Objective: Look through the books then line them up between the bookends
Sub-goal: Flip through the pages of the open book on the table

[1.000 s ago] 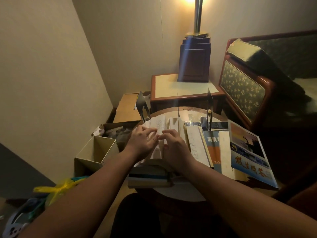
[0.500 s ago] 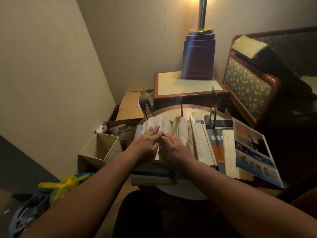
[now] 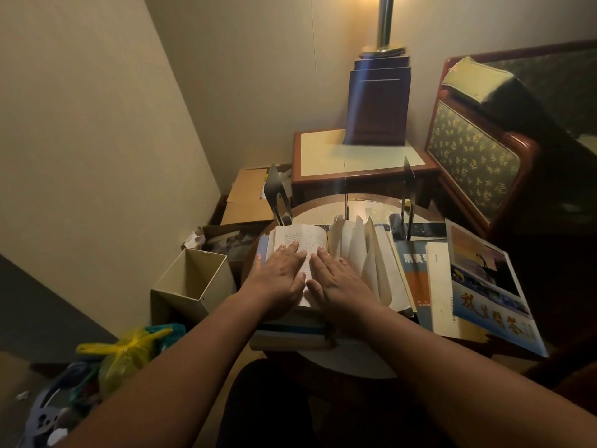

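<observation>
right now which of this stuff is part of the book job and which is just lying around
Job: open book, left hand, right hand, left bookend, right bookend, blue book, picture book.

Lying about: lamp, white bin, cardboard box, yellow bag.

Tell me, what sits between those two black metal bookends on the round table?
No books yet. Between the left bookend and right bookend, the head view shows bare tabletop and one thin upright divider.
</observation>
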Demonstrator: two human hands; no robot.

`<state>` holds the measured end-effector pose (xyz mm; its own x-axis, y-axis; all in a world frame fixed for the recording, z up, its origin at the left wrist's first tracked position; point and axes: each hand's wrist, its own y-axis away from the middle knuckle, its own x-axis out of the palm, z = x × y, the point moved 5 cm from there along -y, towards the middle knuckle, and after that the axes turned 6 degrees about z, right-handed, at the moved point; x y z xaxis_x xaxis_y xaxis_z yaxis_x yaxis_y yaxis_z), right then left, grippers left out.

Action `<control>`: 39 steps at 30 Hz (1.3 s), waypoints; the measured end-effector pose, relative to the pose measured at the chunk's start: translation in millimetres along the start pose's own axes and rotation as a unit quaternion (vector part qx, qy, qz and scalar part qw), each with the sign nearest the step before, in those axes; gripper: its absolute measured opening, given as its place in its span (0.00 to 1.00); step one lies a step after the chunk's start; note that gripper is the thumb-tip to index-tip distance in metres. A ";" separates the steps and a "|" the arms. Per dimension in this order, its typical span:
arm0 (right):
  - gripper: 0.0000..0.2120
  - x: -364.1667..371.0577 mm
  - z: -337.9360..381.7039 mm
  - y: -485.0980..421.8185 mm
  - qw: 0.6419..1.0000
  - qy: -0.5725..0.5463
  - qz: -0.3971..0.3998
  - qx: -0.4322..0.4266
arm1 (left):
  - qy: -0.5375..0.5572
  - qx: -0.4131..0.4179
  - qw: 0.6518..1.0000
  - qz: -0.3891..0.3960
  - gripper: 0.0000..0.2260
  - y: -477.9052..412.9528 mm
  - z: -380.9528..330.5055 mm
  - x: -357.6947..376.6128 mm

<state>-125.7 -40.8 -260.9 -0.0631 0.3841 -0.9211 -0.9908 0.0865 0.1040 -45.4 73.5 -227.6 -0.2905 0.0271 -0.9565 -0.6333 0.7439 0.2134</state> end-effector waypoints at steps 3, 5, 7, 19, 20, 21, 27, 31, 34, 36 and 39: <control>0.31 -1.6 -6.9 -0.6 1.000 0.014 -0.012 0.023 | 0.006 -0.009 1.000 0.018 0.26 -1.8 4.6 8.9; 0.32 -2.2 -11.1 -0.5 0.999 0.035 -0.008 0.038 | -0.003 -0.013 0.999 0.029 0.26 -3.6 5.5 11.7; 0.33 -2.1 -12.5 0.2 0.998 0.052 0.003 0.041 | -0.006 -0.017 0.999 0.040 0.26 -6.5 4.8 11.9; 0.33 1.7 -13.3 0.5 0.999 0.021 0.007 0.041 | 0.030 -0.018 0.999 0.038 0.27 -62.8 -3.9 -14.1; 0.33 1.6 -13.2 0.6 0.999 0.020 0.009 0.041 | 0.031 -0.024 0.999 0.037 0.27 -71.4 -2.3 -16.5; 0.34 1.6 -13.2 0.9 0.999 0.019 0.011 0.042 | 0.033 -0.030 0.998 0.034 0.26 -80.1 -0.2 -19.0; 0.34 4.6 -15.7 -1.1 0.999 0.013 0.018 0.045 | 0.038 -0.055 0.998 0.022 0.26 -112.9 12.7 -27.6; 0.34 4.8 -15.3 -1.7 0.999 0.011 0.021 0.046 | 0.030 -0.033 0.999 0.004 0.27 -110.3 13.0 -23.9; 0.34 4.5 -14.2 -0.3 0.998 0.018 0.028 0.045 | 0.009 -0.019 1.000 0.005 0.29 -104.9 16.9 -20.8; 0.33 4.9 -14.5 0.3 0.999 0.020 0.027 0.043 | 0.001 -0.003 1.000 0.006 0.31 -96.0 17.2 -19.9; 0.33 6.3 -14.9 0.6 0.999 0.021 0.026 0.040 | 0.001 0.020 1.000 0.011 0.33 -77.2 16.5 -15.5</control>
<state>-128.4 -52.0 -272.2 -0.1203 0.3512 -0.9286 -0.9737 0.1407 0.1794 19.8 26.7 -232.5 -0.3058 0.0420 -0.9512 -0.5978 0.7691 0.2262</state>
